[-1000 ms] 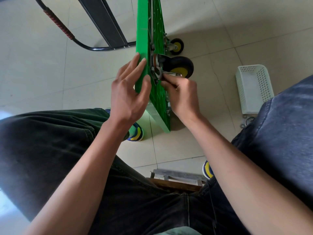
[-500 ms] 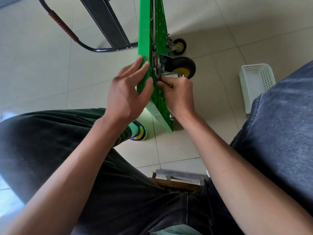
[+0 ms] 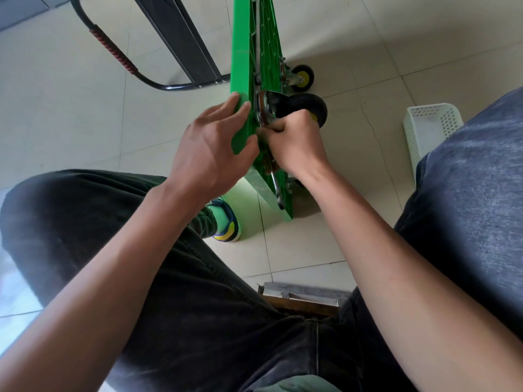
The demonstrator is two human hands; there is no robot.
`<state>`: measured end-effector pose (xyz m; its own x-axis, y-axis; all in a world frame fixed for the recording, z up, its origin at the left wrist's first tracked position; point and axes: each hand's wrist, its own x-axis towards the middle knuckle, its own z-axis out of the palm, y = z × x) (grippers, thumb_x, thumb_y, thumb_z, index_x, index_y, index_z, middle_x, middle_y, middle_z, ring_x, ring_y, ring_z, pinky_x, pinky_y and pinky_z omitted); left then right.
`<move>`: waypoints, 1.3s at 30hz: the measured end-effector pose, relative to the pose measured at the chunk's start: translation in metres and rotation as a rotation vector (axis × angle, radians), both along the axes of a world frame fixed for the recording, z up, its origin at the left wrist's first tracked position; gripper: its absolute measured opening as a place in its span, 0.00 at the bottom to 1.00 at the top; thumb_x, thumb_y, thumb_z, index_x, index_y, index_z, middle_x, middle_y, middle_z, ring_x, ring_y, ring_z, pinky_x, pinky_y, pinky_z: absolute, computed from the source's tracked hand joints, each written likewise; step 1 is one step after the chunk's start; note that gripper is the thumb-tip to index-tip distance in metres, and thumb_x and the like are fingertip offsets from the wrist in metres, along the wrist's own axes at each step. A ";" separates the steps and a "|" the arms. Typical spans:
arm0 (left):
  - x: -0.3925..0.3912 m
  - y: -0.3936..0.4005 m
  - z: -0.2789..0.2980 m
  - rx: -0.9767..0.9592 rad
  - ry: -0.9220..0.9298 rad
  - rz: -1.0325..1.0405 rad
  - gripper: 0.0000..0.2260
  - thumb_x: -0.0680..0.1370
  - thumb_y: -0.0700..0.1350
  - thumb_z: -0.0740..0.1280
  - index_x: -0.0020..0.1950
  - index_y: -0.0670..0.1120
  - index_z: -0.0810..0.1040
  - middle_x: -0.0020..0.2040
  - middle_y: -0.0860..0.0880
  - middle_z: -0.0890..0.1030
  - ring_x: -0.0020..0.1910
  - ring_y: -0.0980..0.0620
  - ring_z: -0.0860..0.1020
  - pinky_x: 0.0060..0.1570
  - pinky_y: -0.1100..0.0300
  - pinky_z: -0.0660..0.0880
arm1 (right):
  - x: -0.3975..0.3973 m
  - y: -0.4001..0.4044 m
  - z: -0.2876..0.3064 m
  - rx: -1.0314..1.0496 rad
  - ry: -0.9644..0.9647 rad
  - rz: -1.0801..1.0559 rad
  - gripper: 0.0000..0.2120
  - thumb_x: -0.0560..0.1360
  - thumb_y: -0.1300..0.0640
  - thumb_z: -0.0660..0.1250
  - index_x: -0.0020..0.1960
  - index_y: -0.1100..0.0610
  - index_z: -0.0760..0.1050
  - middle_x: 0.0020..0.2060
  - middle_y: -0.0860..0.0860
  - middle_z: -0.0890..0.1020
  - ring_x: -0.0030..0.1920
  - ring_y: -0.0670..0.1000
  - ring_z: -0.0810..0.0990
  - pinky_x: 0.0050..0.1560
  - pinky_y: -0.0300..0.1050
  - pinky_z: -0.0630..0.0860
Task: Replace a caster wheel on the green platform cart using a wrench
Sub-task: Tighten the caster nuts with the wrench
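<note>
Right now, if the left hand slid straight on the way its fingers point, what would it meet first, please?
Probably only the green cart deck: the left hand already lies along it, fingers pointing up its top face; depth is unclear.

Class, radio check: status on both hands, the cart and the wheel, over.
Left hand flat on green cart, steadying. Right hand gripping wrench at caster wheel. Nothing in the way.

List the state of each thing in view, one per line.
Cart: tipped on its edge, deck upright.
Left hand: fingers flat on the deck.
Right hand: gripping the wrench at the caster plate.
Near caster: on the cart.
Far caster: mounted.
Basket: upright on the floor.
</note>
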<state>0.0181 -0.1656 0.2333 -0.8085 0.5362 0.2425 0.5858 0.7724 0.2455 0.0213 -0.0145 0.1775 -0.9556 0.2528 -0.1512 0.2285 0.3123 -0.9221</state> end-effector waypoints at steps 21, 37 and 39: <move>0.003 -0.006 -0.013 0.161 -0.070 0.047 0.24 0.76 0.45 0.70 0.72 0.41 0.76 0.74 0.40 0.73 0.75 0.46 0.70 0.73 0.48 0.70 | 0.014 0.020 -0.020 0.196 0.235 -0.018 0.14 0.77 0.64 0.70 0.60 0.54 0.84 0.52 0.51 0.87 0.52 0.53 0.85 0.53 0.47 0.81; 0.004 -0.008 -0.017 0.186 -0.056 0.029 0.25 0.77 0.46 0.70 0.72 0.41 0.76 0.74 0.41 0.73 0.75 0.48 0.71 0.74 0.52 0.69 | 0.017 -0.009 -0.034 0.018 0.297 -0.107 0.13 0.77 0.64 0.69 0.60 0.58 0.84 0.53 0.51 0.87 0.53 0.47 0.83 0.54 0.46 0.81; 0.004 -0.008 -0.016 0.185 -0.057 0.031 0.25 0.76 0.46 0.70 0.72 0.41 0.76 0.74 0.41 0.73 0.75 0.48 0.71 0.74 0.53 0.69 | 0.016 -0.010 -0.034 -0.006 0.276 -0.113 0.12 0.78 0.64 0.69 0.59 0.58 0.85 0.51 0.50 0.87 0.50 0.43 0.82 0.52 0.44 0.80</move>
